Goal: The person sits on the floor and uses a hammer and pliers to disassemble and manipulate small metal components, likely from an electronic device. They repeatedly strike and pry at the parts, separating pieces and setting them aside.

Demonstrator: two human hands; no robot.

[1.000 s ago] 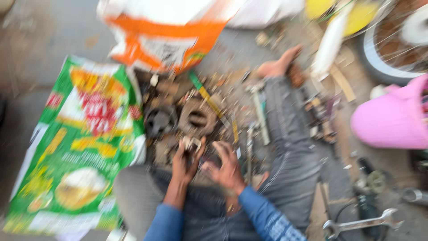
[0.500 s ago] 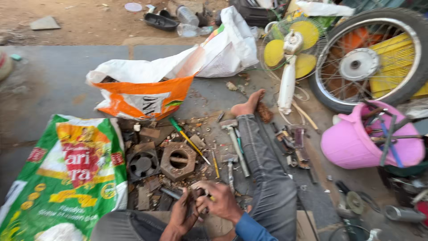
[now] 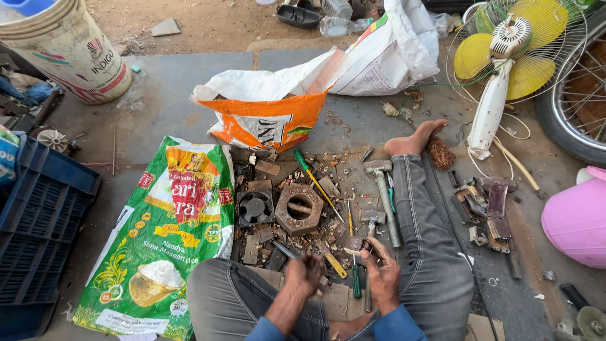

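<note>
Both hands have drawn nearer to the body since the earlier frame. Left hand [image 3: 305,273] curls its fingers around a small part, too blurred to name; right hand [image 3: 380,270] pinches a small metal piece [image 3: 355,245]. Just beyond lie a hexagonal block [image 3: 299,209] and hammer [image 3: 382,189]. Left lies a flat green sack [image 3: 165,233]; far, an orange-and-white sack [image 3: 268,120]. Bare floor [image 3: 158,95] opens far left.

Both forearms reach forward between the knees. The left hand [image 3: 305,273] is curled, knuckles up; the right hand [image 3: 382,278] is loosely cupped, fingers bent inward.
</note>
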